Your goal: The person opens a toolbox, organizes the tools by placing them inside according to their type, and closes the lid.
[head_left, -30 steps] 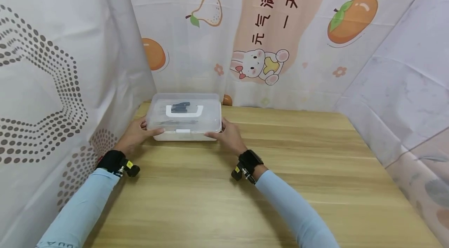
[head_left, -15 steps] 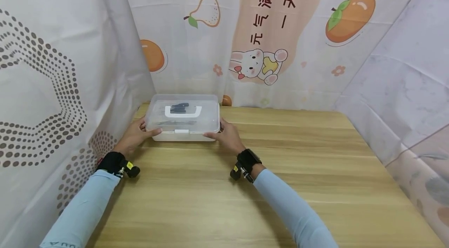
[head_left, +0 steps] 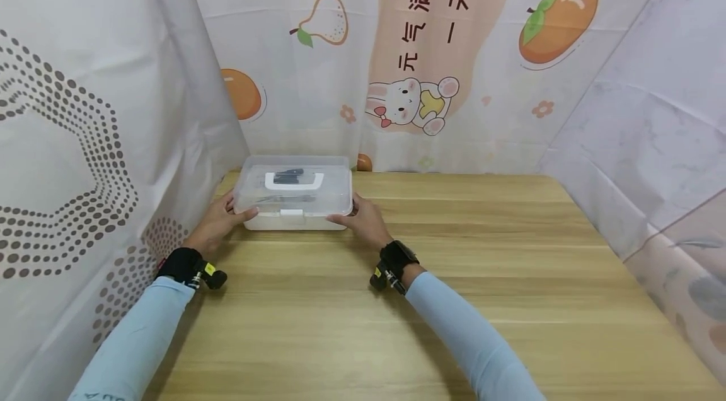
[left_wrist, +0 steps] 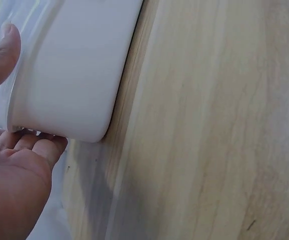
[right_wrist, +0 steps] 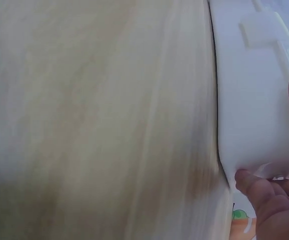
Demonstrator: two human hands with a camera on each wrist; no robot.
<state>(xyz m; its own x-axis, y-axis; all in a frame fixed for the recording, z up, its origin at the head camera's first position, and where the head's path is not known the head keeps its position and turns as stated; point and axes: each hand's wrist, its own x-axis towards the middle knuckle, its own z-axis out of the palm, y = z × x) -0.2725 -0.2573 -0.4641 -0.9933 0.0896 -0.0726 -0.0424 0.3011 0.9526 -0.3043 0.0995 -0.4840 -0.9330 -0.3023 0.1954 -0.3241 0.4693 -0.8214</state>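
A clear-lidded plastic storage box [head_left: 334, 199] rests on the wooden table at its far left corner. On its lid is a white carrying handle [head_left: 295, 186], and a white latch [head_left: 292, 213] sits at the front. Dark slim items [head_left: 286, 176] show blurred through the lid; their kind is unclear. My left hand [head_left: 214, 224] grips the box's left end, thumb over the lid's front edge, fingers round the side. The right hand [head_left: 367, 223] holds the right end the same way. In the right wrist view, the right fingertips [right_wrist: 244, 180] touch the box's end wall.
The wooden table [head_left: 465, 275] stretches toward me and to the right. A patterned curtain [head_left: 317, 86] hangs behind the box, and a dotted white curtain [head_left: 142, 104] runs close along the left arm. A pale curtain [head_left: 641, 136] borders the right side.
The head view has turned slightly, so the scene sits a little differently in it. Both hands keep their hold on the storage box, which stays at the same corner.
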